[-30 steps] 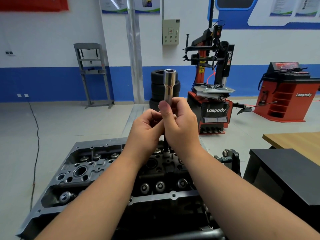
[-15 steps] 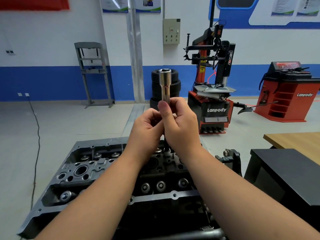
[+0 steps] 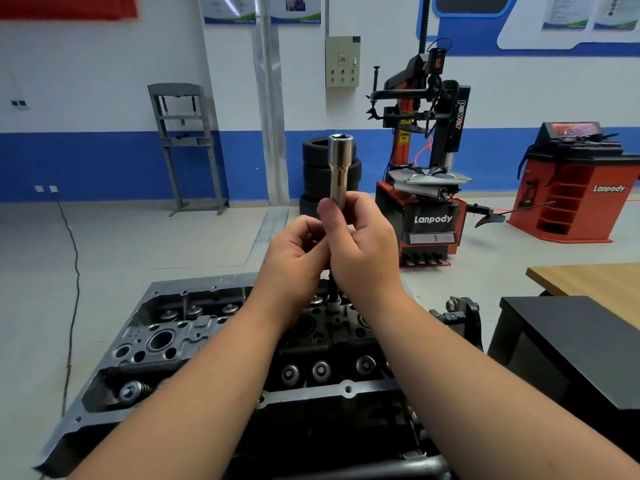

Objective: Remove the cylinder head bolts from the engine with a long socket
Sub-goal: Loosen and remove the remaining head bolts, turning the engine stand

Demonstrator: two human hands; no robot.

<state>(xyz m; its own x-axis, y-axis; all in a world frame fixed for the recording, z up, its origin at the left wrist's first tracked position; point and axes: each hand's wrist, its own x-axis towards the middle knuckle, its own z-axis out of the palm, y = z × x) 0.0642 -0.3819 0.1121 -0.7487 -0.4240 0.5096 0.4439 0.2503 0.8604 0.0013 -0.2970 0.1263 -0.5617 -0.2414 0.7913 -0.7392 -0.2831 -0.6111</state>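
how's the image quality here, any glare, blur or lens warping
Head view: sharp overall; soft highlights on the chrome socket gripped by both hands, left hand and right hand; wide-angle bending of the walls; the cylinder head looks dim and shadowed under the arms.

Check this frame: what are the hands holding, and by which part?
Both the right hand and the left hand hold the long socket upright by its lower end; its open upper end is free.
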